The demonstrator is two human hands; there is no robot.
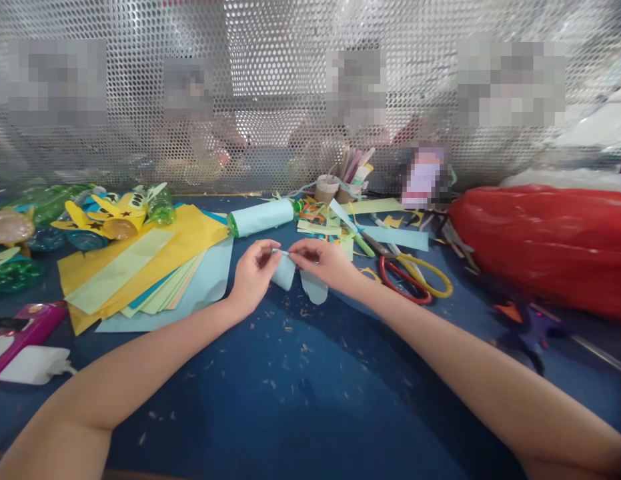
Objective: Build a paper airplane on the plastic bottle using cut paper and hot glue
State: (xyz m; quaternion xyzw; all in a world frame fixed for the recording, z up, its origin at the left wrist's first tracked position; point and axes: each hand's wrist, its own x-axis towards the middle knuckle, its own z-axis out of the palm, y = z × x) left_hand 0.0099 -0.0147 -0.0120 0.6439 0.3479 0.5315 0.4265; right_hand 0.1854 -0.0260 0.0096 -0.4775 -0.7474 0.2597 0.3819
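Note:
Over the middle of the blue table, my left hand (254,275) and my right hand (326,261) meet, fingertips pinched on the top edge of a small light blue paper piece (284,272). That edge looks folded or curled between the fingers. Below my right hand lies a second light blue paper piece (315,288) with a rounded end. Just beyond my hands, a green plastic bottle (263,219) wrapped in light blue paper rests on its side. Scissors (410,270) with red and yellow handles lie to the right of my right hand.
Yellow, green and blue paper sheets (140,273) are stacked at left, beside decorated bottle pieces (110,217). A magenta device (27,337) sits front left. A red plastic bag (545,247) and a dark blue glue gun (533,330) are at right. A perforated metal panel (285,80) stands behind.

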